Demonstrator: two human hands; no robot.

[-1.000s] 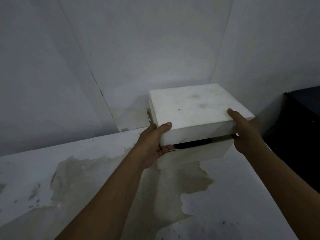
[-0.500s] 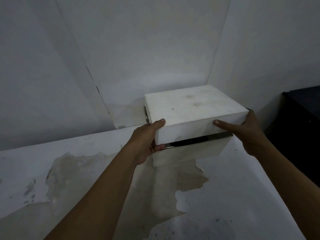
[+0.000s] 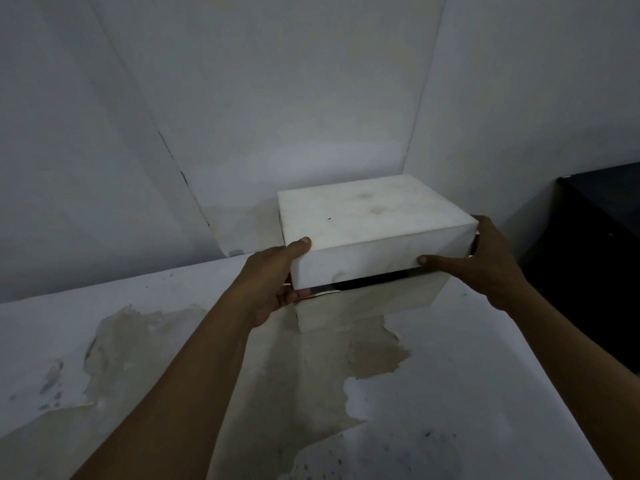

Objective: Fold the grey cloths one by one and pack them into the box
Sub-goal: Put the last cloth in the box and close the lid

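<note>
The lid [image 3: 374, 230] sits lower over the box [image 3: 363, 303] than a second ago, the dark gap narrower. Both the left hand [image 3: 273, 282] and right hand [image 3: 485, 261] grip the lid's front corners, the right thumb now on its front face. The box stands on the tabletop [image 3: 485, 375] against the wall corner.

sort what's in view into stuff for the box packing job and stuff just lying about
For the job: white lid, gripped by left hand and right hand; box base beneath it. No grey cloths show.
Just there: black cabinet at the right; stained white surface.
</note>
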